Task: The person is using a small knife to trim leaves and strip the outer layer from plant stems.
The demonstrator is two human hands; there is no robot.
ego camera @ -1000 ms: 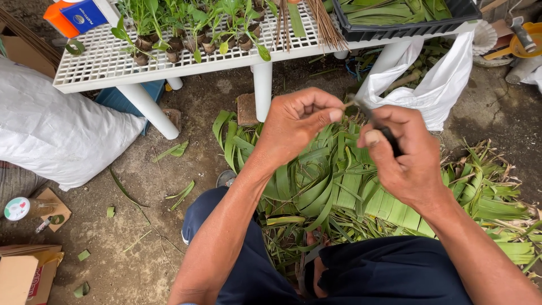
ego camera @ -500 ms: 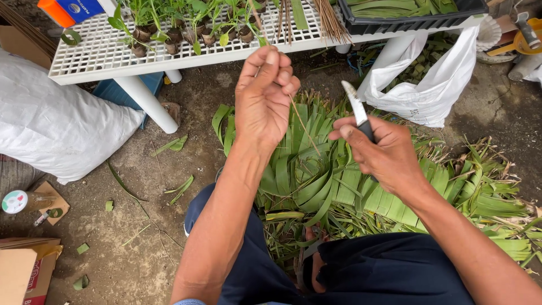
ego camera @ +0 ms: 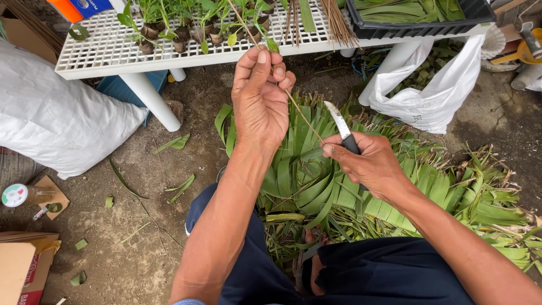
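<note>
Your left hand [ego camera: 261, 99] is up in front of you, fingers pinched together on a thin leaf midrib [ego camera: 293, 101], a pale stick that runs on a slant from above your fingertips, through the pinch, down toward your other hand. Your right hand [ego camera: 370, 164] is clenched around the dark handle of a small knife [ego camera: 341, 129], blade pointing up and slightly left, thumb pressed near the base of the blade where the lower end of the midrib meets it. The two hands sit near each other, left higher, right lower and to the side.

Just under both hands lies a thick heap of green palm leaves [ego camera: 316, 181], strips fanned out over the dirt ground [ego camera: 141, 237] and trailing off to your right. Your knees in dark trousers [ego camera: 372, 277] frame the bottom of the heap.

Beyond your left hand stands a white grid table [ego camera: 113, 51] carrying small potted seedlings [ego camera: 186, 28] and a bundle of brown sticks [ego camera: 333, 20]. A black tray of cut leaves [ego camera: 418, 14] sits at its right end, and a white plastic bag [ego camera: 435, 96] hangs below it. Off to your left lies a big white sack [ego camera: 56, 124], with a cardboard box [ego camera: 22, 271] in the near corner.
</note>
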